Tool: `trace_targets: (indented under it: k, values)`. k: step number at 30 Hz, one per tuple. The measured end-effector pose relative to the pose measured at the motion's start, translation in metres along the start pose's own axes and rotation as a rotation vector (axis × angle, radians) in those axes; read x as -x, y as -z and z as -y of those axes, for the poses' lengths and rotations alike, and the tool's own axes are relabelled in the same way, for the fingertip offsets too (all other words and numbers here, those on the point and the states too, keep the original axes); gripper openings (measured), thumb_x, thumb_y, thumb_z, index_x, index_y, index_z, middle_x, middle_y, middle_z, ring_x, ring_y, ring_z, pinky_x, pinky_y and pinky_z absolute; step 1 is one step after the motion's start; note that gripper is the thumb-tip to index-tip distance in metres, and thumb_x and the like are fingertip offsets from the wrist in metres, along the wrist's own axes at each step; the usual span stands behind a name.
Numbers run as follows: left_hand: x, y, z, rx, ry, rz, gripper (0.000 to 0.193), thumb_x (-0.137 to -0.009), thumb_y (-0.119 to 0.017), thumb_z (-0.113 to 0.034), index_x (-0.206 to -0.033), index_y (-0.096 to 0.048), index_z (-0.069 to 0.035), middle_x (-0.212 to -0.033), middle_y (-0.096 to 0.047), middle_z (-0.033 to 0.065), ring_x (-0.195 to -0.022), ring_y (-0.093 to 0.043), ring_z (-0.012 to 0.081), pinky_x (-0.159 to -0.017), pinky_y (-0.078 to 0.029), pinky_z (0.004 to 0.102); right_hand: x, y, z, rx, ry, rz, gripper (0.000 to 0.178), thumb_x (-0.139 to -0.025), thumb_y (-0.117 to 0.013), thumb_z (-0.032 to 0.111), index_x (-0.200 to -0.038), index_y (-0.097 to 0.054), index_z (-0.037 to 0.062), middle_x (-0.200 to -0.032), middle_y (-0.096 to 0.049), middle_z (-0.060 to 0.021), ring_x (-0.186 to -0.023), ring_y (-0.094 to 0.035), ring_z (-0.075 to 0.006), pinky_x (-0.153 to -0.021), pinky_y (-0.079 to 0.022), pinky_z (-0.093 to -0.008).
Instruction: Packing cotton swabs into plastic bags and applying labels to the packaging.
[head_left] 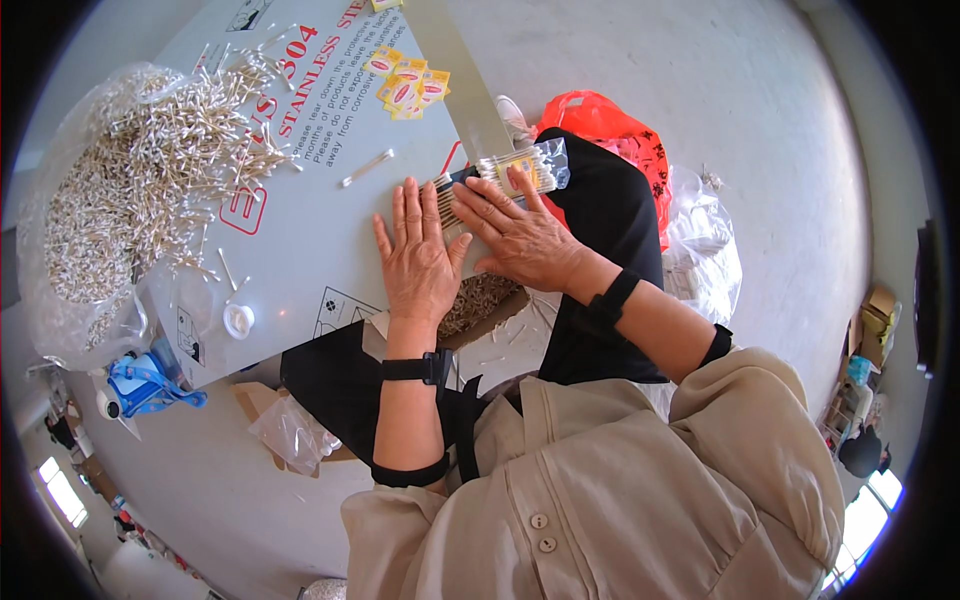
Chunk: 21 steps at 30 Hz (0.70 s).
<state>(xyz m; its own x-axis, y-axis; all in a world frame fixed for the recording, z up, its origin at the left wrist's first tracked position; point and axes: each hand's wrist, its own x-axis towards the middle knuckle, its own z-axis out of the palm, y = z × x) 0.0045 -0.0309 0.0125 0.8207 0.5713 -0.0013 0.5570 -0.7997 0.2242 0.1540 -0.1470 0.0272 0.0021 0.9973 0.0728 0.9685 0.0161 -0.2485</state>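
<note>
At the near right edge of the table lie loose cotton swabs [445, 200], side by side between my two hands. My left hand [415, 270] is flat, fingers stretched forward, its fingertips against the left end of these swabs. From the right, my right hand [535, 240] reaches over with its fingers spread, touching the swabs' other side. Its index finger overlaps a clear packet of cotton swabs [545, 165] with a yellow card inside; whether it presses on the packet I cannot tell. Under my wrists, a cardboard box [515, 308] holds more swabs.
A big clear bag of loose cotton swabs [110, 220] spills over the table's left. Yellow cards [410, 85] lie at the back; a single swab [368, 168] and a small white round container [238, 320] are nearer. Red plastic bags [600, 120] sit beyond my right knee.
</note>
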Motion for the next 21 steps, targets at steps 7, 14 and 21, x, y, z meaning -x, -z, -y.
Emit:
trace_targets:
  k: [7,14,21]
  values:
    - [0.001,-0.002,0.0,-0.011,-0.001,-0.007,0.072,-0.1,-0.039,-0.052,-0.155,-0.022,-0.008,-0.161,-0.021,0.0127,-0.15,-0.016,0.0288,-0.12,-0.01,0.0541,0.001,0.002,0.009,-0.049,-0.027,0.001,0.082,-0.08,-0.07,0.045,-0.144,-0.042,0.0028,-0.153,-0.037,-0.0114,-0.148,-0.022,-0.026,-0.119,-0.011,-0.0559]
    - [0.001,-0.003,0.002,0.009,0.006,-0.009,0.074,-0.099,-0.036,-0.056,-0.155,-0.021,-0.009,-0.161,-0.02,0.0132,-0.15,-0.016,0.0295,-0.119,-0.01,0.0546,-0.016,0.003,-0.009,-0.217,-0.16,-0.392,0.026,-0.075,-0.068,0.008,-0.101,-0.067,0.0048,-0.123,-0.059,-0.0092,-0.121,-0.05,-0.0316,-0.097,-0.042,-0.0449]
    - [0.001,-0.002,-0.001,0.02,0.017,-0.016,0.075,-0.096,-0.049,-0.049,-0.154,-0.023,-0.008,-0.161,-0.021,0.0125,-0.15,-0.017,0.0279,-0.12,-0.009,0.0533,-0.029,-0.001,-0.014,-0.211,-0.091,-0.339,0.017,-0.07,-0.074,0.007,-0.084,-0.067,0.0063,-0.116,-0.06,-0.0048,-0.116,-0.051,-0.0278,-0.097,-0.041,-0.0454]
